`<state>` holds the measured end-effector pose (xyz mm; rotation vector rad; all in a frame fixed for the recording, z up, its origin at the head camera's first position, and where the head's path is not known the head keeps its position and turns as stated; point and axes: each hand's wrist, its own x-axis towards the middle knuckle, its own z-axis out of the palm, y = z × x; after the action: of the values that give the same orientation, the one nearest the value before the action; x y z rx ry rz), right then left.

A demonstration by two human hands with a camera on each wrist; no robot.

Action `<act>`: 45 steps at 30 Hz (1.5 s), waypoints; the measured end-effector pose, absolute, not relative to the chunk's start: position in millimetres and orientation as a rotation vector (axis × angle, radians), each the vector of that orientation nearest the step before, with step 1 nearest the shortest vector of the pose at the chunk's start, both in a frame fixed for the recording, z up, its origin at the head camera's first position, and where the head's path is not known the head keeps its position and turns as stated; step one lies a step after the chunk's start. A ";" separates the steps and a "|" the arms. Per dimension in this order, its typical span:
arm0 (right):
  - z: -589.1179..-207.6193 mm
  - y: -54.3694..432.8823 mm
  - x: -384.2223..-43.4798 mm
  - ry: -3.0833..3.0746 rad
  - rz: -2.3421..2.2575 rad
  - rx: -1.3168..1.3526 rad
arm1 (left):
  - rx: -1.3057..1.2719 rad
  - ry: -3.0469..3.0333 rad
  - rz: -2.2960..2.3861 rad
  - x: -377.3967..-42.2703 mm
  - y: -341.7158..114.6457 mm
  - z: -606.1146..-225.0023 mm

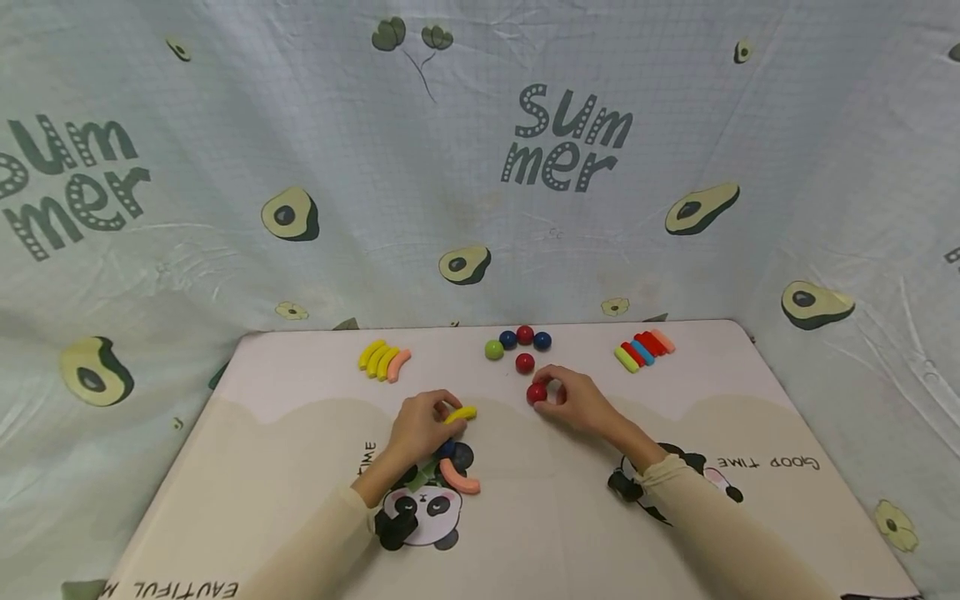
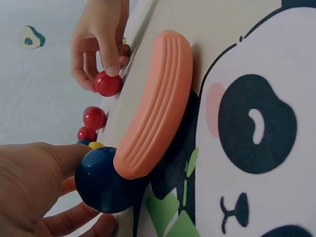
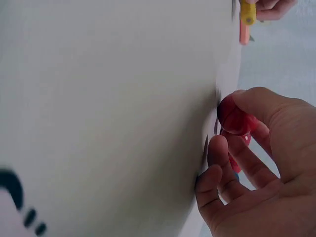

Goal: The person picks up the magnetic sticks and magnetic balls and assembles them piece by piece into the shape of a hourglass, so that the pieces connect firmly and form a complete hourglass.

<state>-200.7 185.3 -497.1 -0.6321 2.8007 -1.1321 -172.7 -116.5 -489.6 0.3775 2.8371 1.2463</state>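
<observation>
My left hand [image 1: 418,427] pinches a small yellow banana-shaped piece [image 1: 461,414] between thumb and fingers. Just below that hand are a dark blue ball [image 1: 446,449] and a salmon-coloured curved piece [image 1: 459,477] with grooves along it. Both loom close in the left wrist view, where the salmon piece [image 2: 160,101] overlaps the blue ball [image 2: 104,180]. Farther right, my right hand [image 1: 581,402] holds a shiny red ball [image 1: 536,392] with thumb and fingertips, low over the table. In the right wrist view the thumb lies against this red ball [image 3: 234,116].
Behind the right hand, another red ball [image 1: 525,362] sits in front of a curved row with a green ball [image 1: 494,349]. Yellow curved pieces [image 1: 378,360] and a salmon one lie side by side at the back left. Several coloured sticks [image 1: 643,348] line up at the back right.
</observation>
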 end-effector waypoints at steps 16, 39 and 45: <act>-499.6 150.7 -193.3 2.723 -1.066 -0.772 | 0.396 2.810 1.330 -172.6 -120.9 -492.8; -506.7 115.5 -188.2 2.743 -1.081 -0.852 | 0.400 2.793 1.304 -172.8 -119.8 -491.9; -507.4 115.2 -191.3 2.759 -1.050 -0.857 | 0.356 2.798 1.273 -170.2 -119.7 -491.7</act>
<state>-191.3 115.2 -507.4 -0.8568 2.7590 -1.0501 -170.2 -119.7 -491.7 0.3564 2.7978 1.2729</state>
